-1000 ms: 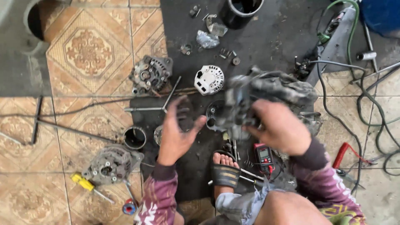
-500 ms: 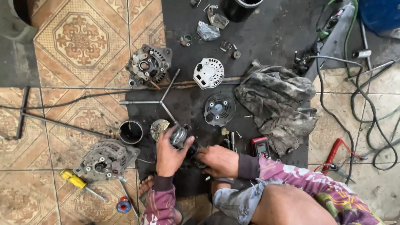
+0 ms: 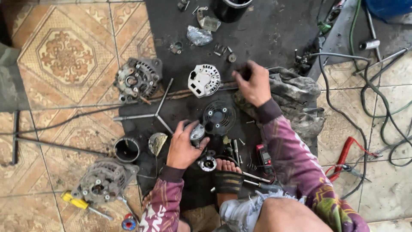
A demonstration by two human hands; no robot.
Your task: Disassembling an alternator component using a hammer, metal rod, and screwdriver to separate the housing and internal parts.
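Note:
My left hand [image 3: 182, 148] grips a small round metal alternator part [image 3: 197, 133] low over the black mat [image 3: 262, 34], just left of a black fan-like cover [image 3: 219, 115]. My right hand [image 3: 254, 83] reaches out to the far edge of a dirty grey rag [image 3: 296, 96], its fingers curled around something small and dark that I cannot make out. A white slotted end cover [image 3: 204, 80] lies between the two hands, to the left of the right one. My sandalled foot [image 3: 227, 174] rests on the mat below.
Two alternator bodies lie on the tiled floor: one [image 3: 137, 78] at upper left, one [image 3: 103, 180] at lower left. A three-arm wrench [image 3: 156, 112], a black ring [image 3: 126, 149], a yellow-handled screwdriver [image 3: 79, 203], a red multimeter [image 3: 264, 155] and several cables [image 3: 369, 103] surround me.
My right hand has left the spot beside my left hand and stretched up to the rag's edge. My left hand stays on the round part.

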